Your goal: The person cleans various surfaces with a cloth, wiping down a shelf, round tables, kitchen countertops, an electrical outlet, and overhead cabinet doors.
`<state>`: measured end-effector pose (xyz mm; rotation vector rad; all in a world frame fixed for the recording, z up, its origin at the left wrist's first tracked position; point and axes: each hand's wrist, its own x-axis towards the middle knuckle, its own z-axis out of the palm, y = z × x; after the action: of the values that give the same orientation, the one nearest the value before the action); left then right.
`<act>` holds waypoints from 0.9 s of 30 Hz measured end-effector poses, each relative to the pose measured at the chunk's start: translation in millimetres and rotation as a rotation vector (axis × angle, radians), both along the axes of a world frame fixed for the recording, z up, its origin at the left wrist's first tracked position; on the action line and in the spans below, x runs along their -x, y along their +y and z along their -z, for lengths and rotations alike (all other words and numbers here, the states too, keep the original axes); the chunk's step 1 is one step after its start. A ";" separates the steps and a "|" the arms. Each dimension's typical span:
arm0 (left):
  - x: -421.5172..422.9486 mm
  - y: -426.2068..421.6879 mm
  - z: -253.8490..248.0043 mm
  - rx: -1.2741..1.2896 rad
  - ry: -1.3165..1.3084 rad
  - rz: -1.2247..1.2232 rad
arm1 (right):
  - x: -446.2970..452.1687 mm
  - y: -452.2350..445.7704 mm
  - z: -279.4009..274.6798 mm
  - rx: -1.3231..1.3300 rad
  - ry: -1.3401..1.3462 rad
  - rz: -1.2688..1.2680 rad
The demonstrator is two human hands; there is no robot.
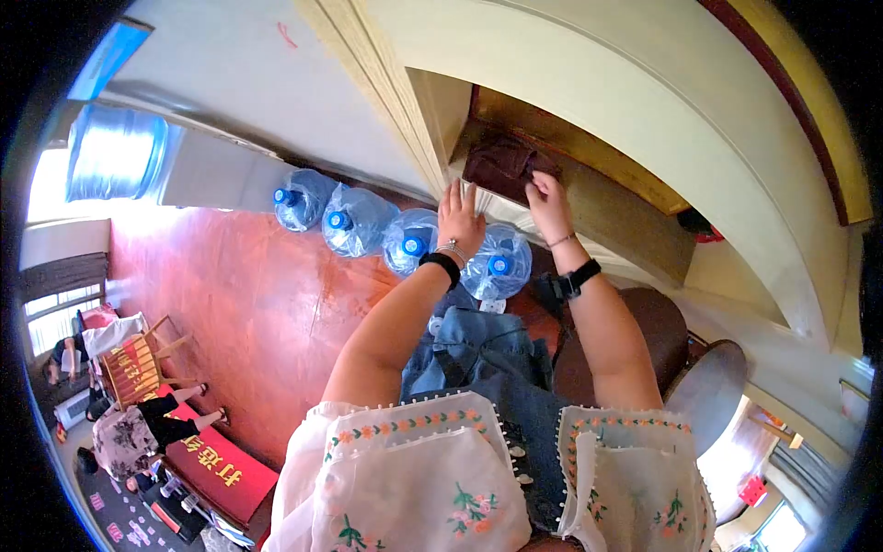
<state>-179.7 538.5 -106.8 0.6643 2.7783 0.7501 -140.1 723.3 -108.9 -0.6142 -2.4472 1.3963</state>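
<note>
My left hand (460, 219) lies with its fingers stretched out on the white ledge (504, 206) of a wall opening, holding nothing. My right hand (549, 204) is closed in a pinch at the edge of a crumpled dark brown cloth (506, 169), which lies inside the opening just past the ledge. Wrist bands show on both arms. Below my hands, several large water bottles (357, 221) with blue caps stand in a row along the wall, wrapped in clear plastic. The end bottle (498, 265) is directly under the gap between my arms.
A round brown table (635, 336) is by my right arm, with a grey round top (713, 391) beyond it. Another water bottle (118, 154) sits at upper left. Across the red floor (248, 304), a person (133, 437) stands near a red-covered table (216, 469).
</note>
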 end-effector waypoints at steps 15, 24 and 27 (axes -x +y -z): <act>58.4 67.3 19.6 0.347 0.096 0.212 | 23.6 -5.7 26.6 -0.749 -0.280 -0.271; 10.7 142.6 25.0 0.401 0.024 0.301 | -21.6 65.9 15.0 -0.569 -0.493 -0.279; -22.2 182.5 4.0 0.366 -0.109 0.426 | -66.2 112.6 30.3 -0.655 -0.378 -0.188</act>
<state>-157.5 721.1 -110.8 1.0458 2.4494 0.1804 -73.8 835.9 -139.2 -0.5251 -3.0880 0.4704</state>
